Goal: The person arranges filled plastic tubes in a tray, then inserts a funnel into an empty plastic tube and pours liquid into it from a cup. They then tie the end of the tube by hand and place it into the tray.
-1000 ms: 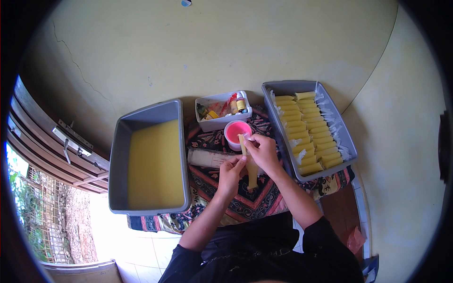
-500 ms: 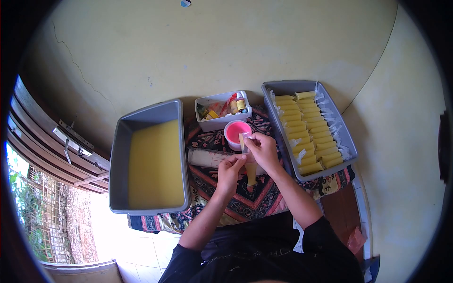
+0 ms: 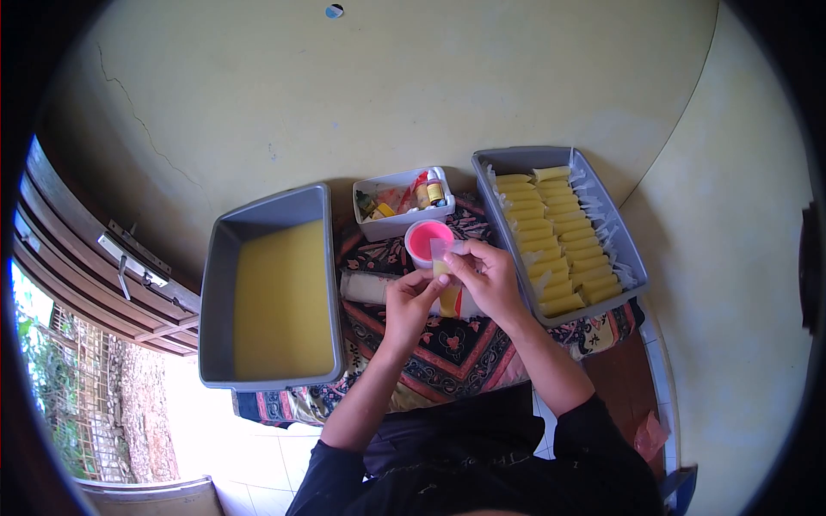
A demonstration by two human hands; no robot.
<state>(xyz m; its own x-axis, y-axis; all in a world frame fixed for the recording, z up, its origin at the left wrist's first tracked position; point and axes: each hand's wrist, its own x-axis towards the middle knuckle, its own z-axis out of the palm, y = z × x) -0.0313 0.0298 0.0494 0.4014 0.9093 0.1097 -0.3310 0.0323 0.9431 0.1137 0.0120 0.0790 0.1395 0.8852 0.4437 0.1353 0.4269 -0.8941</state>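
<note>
A clear plastic bag with yellow liquid (image 3: 448, 299) hangs between my hands over the patterned cloth. My left hand (image 3: 413, 301) pinches it from the left side. Higher up, my right hand (image 3: 483, 273) grips the bag's upper, unfilled part. Just behind the bag is a pink-lined white cup (image 3: 428, 238), partly covered by the plastic. A long pale packet (image 3: 365, 288) lies on the cloth to the left of my left hand, its middle hidden by that hand.
A grey tub (image 3: 335, 344) of yellow liquid stands at the left. Another grey tub (image 3: 634, 258) at the right holds several filled yellow bags in rows. A white box (image 3: 404, 225) with bottles stands behind the cup, on the patterned cloth (image 3: 447, 348).
The filled bag's lower end has risen and hangs less far down. My left hand has shifted slightly up and left, and both hands still grip the bag.
</note>
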